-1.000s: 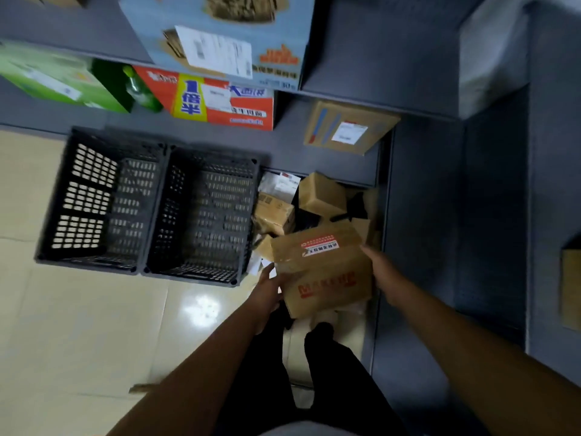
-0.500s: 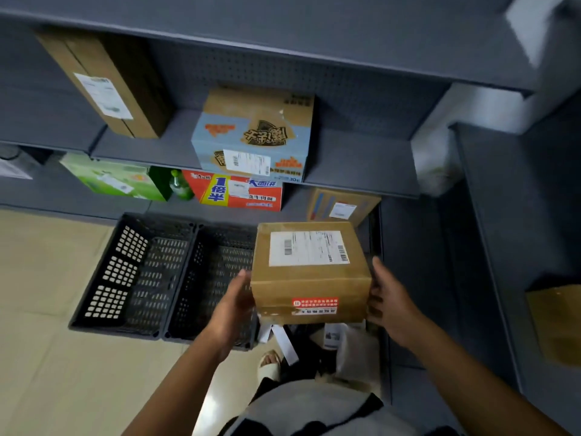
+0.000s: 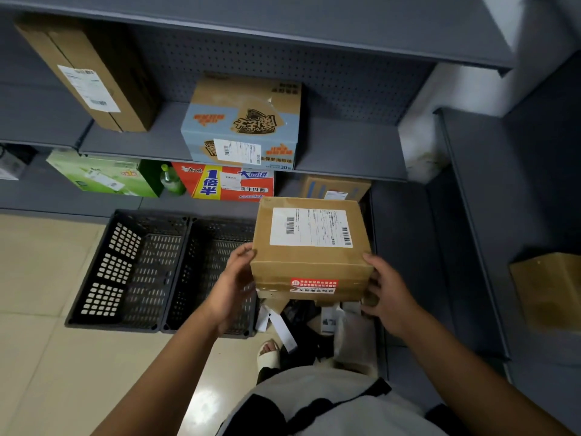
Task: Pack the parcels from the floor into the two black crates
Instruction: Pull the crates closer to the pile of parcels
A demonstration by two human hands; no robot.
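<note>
1. Cardboard parcel (image 3: 309, 247), head view: in the air, clamped between both hands. It sits above the floor pile (image 3: 314, 322), just right of the right crate (image 3: 207, 269). The left crate (image 3: 125, 272) butts against that crate's left wall.
2. Left hand (image 3: 234, 284): flat on the parcel's left side, fingers together and near straight. Right hand (image 3: 388, 294): thumb on the top right edge, fingers curled round the lower right corner.
3. Handling guess: stiff taped box with smooth faces that may slip, moderate weight. Grip opposite sides low, near the bottom edges, label (image 3: 311, 228) up.
</note>
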